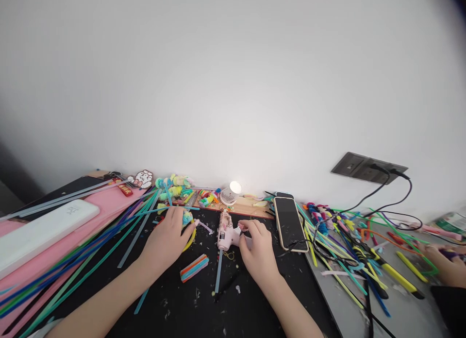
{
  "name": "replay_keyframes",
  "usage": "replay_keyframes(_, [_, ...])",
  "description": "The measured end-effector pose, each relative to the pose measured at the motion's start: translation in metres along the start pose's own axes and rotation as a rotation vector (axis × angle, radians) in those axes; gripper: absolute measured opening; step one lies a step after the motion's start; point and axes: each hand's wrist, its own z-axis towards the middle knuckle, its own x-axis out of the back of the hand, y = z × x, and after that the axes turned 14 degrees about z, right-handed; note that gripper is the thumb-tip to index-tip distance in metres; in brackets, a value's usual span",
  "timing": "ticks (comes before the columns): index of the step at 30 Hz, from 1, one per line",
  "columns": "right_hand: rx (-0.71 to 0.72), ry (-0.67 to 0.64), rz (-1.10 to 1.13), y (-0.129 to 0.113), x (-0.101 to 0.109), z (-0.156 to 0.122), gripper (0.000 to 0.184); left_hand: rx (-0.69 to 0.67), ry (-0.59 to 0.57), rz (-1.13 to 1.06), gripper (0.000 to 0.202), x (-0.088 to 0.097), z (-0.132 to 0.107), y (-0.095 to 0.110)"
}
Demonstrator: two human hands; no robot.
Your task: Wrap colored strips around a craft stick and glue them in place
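Nearest the camera, the black mat [174, 304] is flecked with pale scraps, and both bare forearms reach forward over it. A little farther in, a short striped bundle of strips [194, 267] lies between the hands, touching neither. The left hand [167, 238] is curled, palm down, around a small multicoloured craft piece [187, 217]; a yellow loop from the piece bends out under its fingers. The right hand [257, 245] lies just beside a pink hot glue gun [227, 233] that rests on the mat near the middle, with a pale blue glue stick [218, 275] trailing from its back end toward the camera. The bent fingertips touch the gun's handle, but whether they clasp it or only rest on it cannot be told. To the left, long coloured straws [91, 245] fan out across the mat and a pink sheet, where a white case [40, 231] lies. Right of the gun lies a dark-screened phone [289, 222], and beyond it a tangle of pipe cleaners [342, 241]. At the right edge is another person's hand [442, 262]. Against the wall, a small light [233, 188] glows, and a wall socket [364, 166] holds plugged cables.
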Motion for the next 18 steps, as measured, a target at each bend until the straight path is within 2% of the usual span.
replay_keyframes(4, [0.012, -0.011, 0.030, 0.001, 0.000, 0.001, 0.028, -0.013, -0.083, 0.208, 0.014, 0.003, 0.002, -0.007])
replay_keyframes(7, [0.016, -0.013, 0.035, 0.002, 0.000, 0.001, 0.027, 0.011, -0.117, 0.283, 0.019, 0.011, 0.004, -0.010])
replay_keyframes(13, [0.019, -0.004, 0.016, 0.003, -0.001, 0.000, 0.028, 0.001, -0.190, 0.297, 0.021, 0.018, 0.007, -0.010])
replay_keyframes(18, [0.083, 0.026, 0.057, 0.004, -0.001, 0.001, 0.025, -0.016, -0.240, 0.298, 0.022, 0.020, 0.009, -0.009])
